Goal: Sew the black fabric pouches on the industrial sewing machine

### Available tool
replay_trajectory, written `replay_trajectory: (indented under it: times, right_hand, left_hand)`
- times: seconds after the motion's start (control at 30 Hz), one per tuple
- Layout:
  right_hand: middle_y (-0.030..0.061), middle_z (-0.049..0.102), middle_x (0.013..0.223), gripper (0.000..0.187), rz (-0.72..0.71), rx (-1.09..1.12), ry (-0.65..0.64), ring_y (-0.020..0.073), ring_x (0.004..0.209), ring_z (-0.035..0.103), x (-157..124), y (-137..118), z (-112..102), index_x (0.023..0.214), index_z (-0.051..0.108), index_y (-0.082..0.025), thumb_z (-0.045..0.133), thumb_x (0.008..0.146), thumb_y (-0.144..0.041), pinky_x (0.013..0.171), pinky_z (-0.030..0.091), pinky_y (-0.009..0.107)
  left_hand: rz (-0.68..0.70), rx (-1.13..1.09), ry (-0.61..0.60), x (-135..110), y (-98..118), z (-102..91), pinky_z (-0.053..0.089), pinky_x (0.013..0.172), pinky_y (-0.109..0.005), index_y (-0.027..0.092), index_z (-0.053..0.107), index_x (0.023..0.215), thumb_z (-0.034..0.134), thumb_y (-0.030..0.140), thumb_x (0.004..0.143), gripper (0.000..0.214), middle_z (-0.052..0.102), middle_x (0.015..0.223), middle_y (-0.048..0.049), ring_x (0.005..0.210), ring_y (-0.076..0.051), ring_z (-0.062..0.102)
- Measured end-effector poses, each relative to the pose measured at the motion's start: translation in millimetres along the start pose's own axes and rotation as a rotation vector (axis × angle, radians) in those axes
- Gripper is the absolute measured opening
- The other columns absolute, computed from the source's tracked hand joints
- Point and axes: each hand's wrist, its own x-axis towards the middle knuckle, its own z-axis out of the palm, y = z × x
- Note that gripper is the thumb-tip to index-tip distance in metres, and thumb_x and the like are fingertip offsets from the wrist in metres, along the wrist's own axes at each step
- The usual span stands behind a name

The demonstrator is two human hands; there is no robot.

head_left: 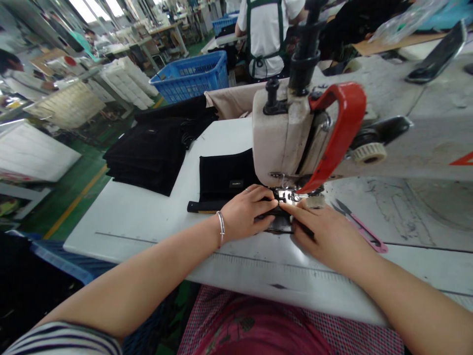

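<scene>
"Start at the left. What's there?"

"A stack of black pieces (148,153) on the white tabletop (129,212). Right of it lies the black cloth (221,170), flat on the table, its right part running in beneath the sewing machine (271,133)."

"How would it handle?"

"Light, I'd judge, and limp across the panel. The thick band (203,206) along its near edge looks stiffer, so I'd guide it there and keep off the small label (236,184)."

"And the left hand (249,212)?"

"Lying over the cloth with fingers spread, unclenched, pressing rather than gripping. That suits something soft; a tight grip would probably pucker it (black hides creases well, too)."

"Slippery?"

"Probably not; it looks matt. The tabletop looks smooth, though, so it should slide easily."

"Further right?"

"The presser foot (290,196), then the right hand (325,234), index finger reaching to the cloth just beside the foot. Whether it pinches the edge, I can't tell. Beyond lie pink snips (367,233), apart from the cloth."
</scene>
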Motion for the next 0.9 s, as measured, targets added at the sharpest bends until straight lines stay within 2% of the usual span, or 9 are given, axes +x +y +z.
replay_trajectory:
  times: [0.07,0.17,0.3,0.43,0.57,0.63,0.7,0.77,0.9]
  right_hand:
    - [0.0073,0.065,0.095,0.047,0.000,0.012,0.015,0.0234,0.088,0.060,-1,-1,1,0.134,0.051,-0.018,0.051,0.087,-0.014,0.078,0.048,0.037]
    - [0.0087,0.063,0.103,0.041,-0.039,0.057,0.097,0.0239,0.096,0.057,-1,0,-2,0.127,0.055,-0.019,0.051,0.087,-0.013,0.083,0.047,0.037]
    - [0.0096,0.062,0.101,0.019,-0.015,0.024,0.268,0.0250,0.096,0.055,1,7,-8,0.103,0.064,-0.016,0.052,0.089,-0.018,0.086,0.045,0.040]
    - [0.0072,0.064,0.088,0.016,0.079,-0.112,0.206,0.0251,0.087,0.055,5,14,-10,0.089,0.064,-0.018,0.052,0.091,-0.028,0.079,0.043,0.040]
    - [0.0054,0.061,0.070,0.030,0.098,-0.194,0.159,0.0247,0.078,0.054,5,12,-8,0.067,0.061,-0.020,0.054,0.092,-0.035,0.074,0.041,0.040]
    - [0.0062,0.063,0.078,0.024,0.038,-0.105,0.184,0.0238,0.082,0.055,6,8,-7,0.073,0.063,-0.019,0.056,0.092,-0.032,0.077,0.043,0.039]
    - [0.0073,0.066,0.094,0.013,-0.027,-0.005,0.176,0.0236,0.093,0.057,6,5,-4,0.093,0.066,-0.018,0.057,0.091,-0.026,0.083,0.046,0.038]
    - [0.0072,0.066,0.103,0.019,-0.051,0.038,0.141,0.0239,0.100,0.057,6,3,0,0.109,0.064,-0.019,0.057,0.092,-0.022,0.086,0.047,0.038]
    - [0.0064,0.068,0.101,0.015,-0.050,0.049,0.138,0.0235,0.096,0.061,4,3,6,0.101,0.067,-0.020,0.054,0.094,-0.024,0.082,0.049,0.038]
  left_hand:
    - [-0.002,0.028,-0.011,0,0,-0.2,0.046,0.101,-0.046,0.015,0.062,0.114,0.055,0.023,0.091,0.025,0.058,0.113,-0.0119,0.113,-0.025,0.052]
    - [0.008,0.075,0.008,-2,-2,-2.5,0.045,0.102,-0.046,0.017,0.063,0.113,0.056,0.024,0.092,0.023,0.061,0.113,-0.0103,0.113,-0.024,0.053]
    - [0.048,0.050,0.071,-5,-15,-10.2,0.049,0.097,-0.039,0.019,0.067,0.107,0.059,0.020,0.092,0.017,0.068,0.107,-0.0051,0.105,-0.019,0.060]
    - [0.049,-0.051,0.058,-6,-26,-15.0,0.052,0.094,-0.037,0.019,0.068,0.103,0.059,0.017,0.091,0.015,0.070,0.105,-0.0043,0.101,-0.017,0.064]
    - [0.033,-0.049,0.087,-4,-15,-8.5,0.051,0.094,-0.035,0.018,0.069,0.098,0.062,0.017,0.090,0.011,0.071,0.102,-0.0029,0.101,-0.017,0.064]
    - [0.011,-0.011,0.092,-4,-5,-3.5,0.051,0.094,-0.035,0.018,0.069,0.096,0.061,0.017,0.091,0.010,0.071,0.102,-0.0025,0.099,-0.016,0.064]
    - [-0.023,0.015,0.088,-4,3,0.8,0.052,0.092,-0.035,0.018,0.068,0.096,0.059,0.016,0.092,0.011,0.071,0.101,-0.0029,0.097,-0.016,0.064]
    - [-0.063,0.018,0.099,-5,8,3.9,0.052,0.092,-0.035,0.017,0.067,0.097,0.060,0.016,0.091,0.010,0.070,0.102,-0.0034,0.097,-0.017,0.063]
    - [-0.093,0.008,0.140,-5,9,7.4,0.051,0.093,-0.036,0.017,0.066,0.095,0.062,0.015,0.090,0.008,0.071,0.101,-0.0028,0.098,-0.017,0.064]
